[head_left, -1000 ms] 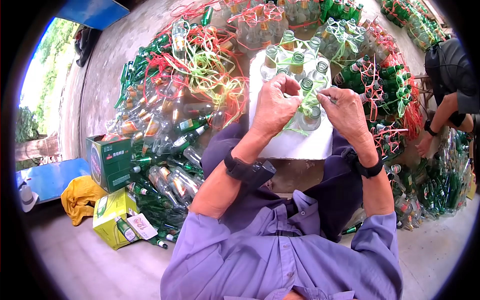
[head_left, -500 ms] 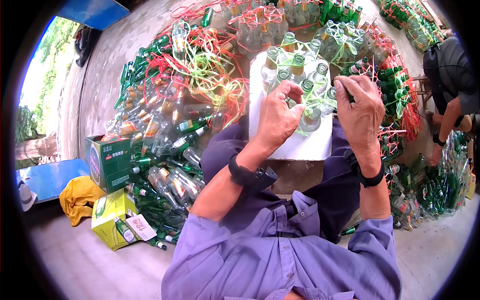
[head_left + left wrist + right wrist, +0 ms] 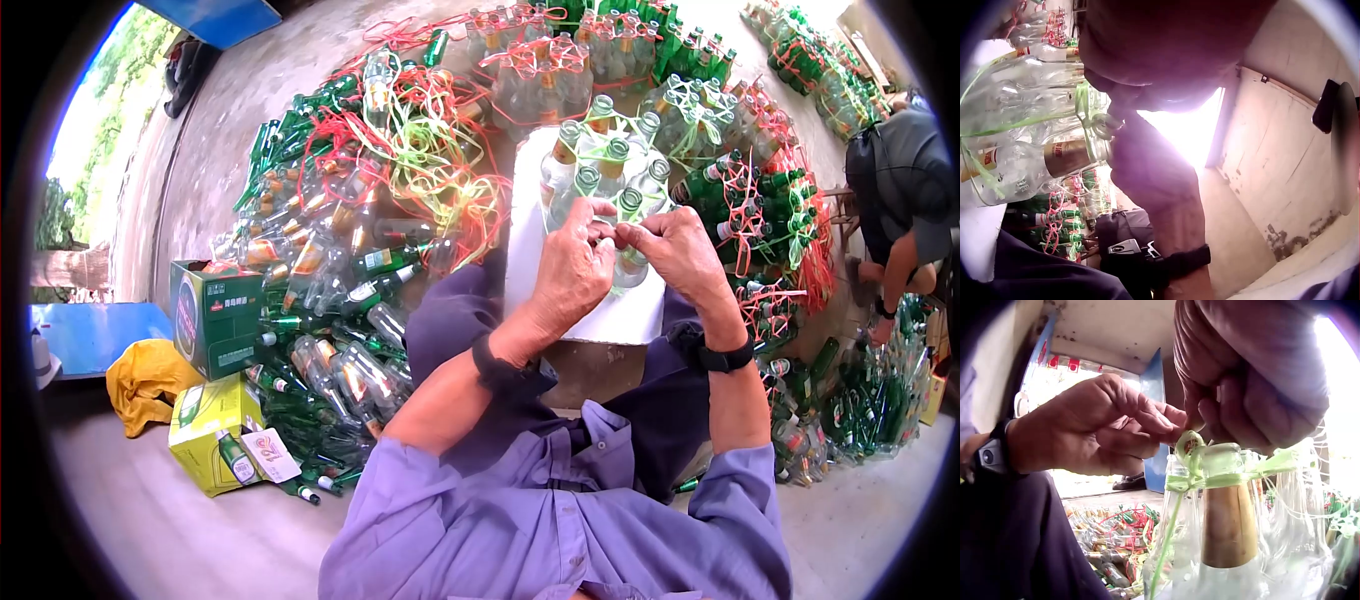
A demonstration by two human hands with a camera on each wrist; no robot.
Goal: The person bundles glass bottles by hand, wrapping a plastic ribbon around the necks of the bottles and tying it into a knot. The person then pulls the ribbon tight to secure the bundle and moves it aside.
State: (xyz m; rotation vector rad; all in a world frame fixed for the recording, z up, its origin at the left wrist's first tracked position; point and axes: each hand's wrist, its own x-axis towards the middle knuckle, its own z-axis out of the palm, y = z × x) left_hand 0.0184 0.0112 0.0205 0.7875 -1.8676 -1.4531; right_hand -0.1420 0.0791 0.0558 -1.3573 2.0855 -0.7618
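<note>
Clear glass bottles (image 3: 612, 160) stand grouped on a white board (image 3: 590, 325), green strap (image 3: 1222, 481) wound round their necks. At the near bottles, the left hand (image 3: 578, 265) and right hand (image 3: 685, 255) meet fingertip to fingertip. In the right wrist view, the left hand (image 3: 1104, 425) and right hand (image 3: 1254, 375) pinch a small loop of green strap (image 3: 1190, 450) beside a bottle mouth. The left wrist view has the right hand (image 3: 1154, 162) close against a gold-necked bottle (image 3: 1066, 158); its fingertips are partly hidden there.
Loose bottles (image 3: 350, 375) and a tangle of red and green straps (image 3: 430, 150) lie at the left, near a green carton (image 3: 222, 320) and a yellow carton (image 3: 215, 435). Strapped bottle bundles (image 3: 540, 80) stand behind and right. Another person (image 3: 905, 190) bends at far right.
The right hand, apart from the left half a second ago, has come back to meet it at the strap. The head view has shifted, so the bottles sit lower in it.
</note>
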